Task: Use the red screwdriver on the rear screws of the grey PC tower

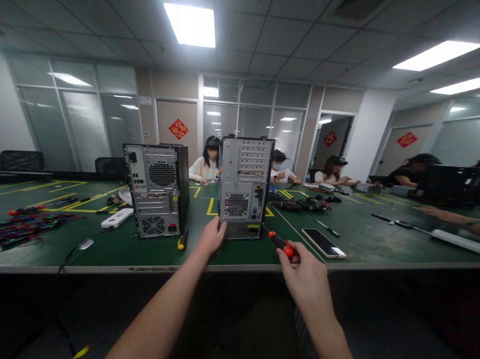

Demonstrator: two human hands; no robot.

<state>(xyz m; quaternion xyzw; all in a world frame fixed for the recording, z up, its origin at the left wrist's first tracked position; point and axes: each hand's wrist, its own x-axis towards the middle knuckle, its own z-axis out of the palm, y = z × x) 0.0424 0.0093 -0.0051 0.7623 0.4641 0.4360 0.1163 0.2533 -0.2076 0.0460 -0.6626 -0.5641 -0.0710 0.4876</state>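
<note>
A computer tower case [241, 163] stands upright on the green table, its rear panel facing me. My left hand [211, 236] grips the lower left edge of this case, thumb at the rear panel; the other fingers are partly hidden. My right hand [304, 270] is closed round the end of a red and black screwdriver [280, 243]. The screwdriver slants up and left, its tip near the case's lower right edge; I cannot tell whether it touches. A second computer tower [155, 187] stands to the left, with a yellow and black screwdriver [183, 238] lying beside it.
A phone [323, 242] lies right of my right hand. A white power strip [117, 218] and tangled cables [21, 228] are on the left; more black cables [306, 202] lie behind the phone. Several people sit around the table, and a co-worker's arm [449, 215] reaches in at right.
</note>
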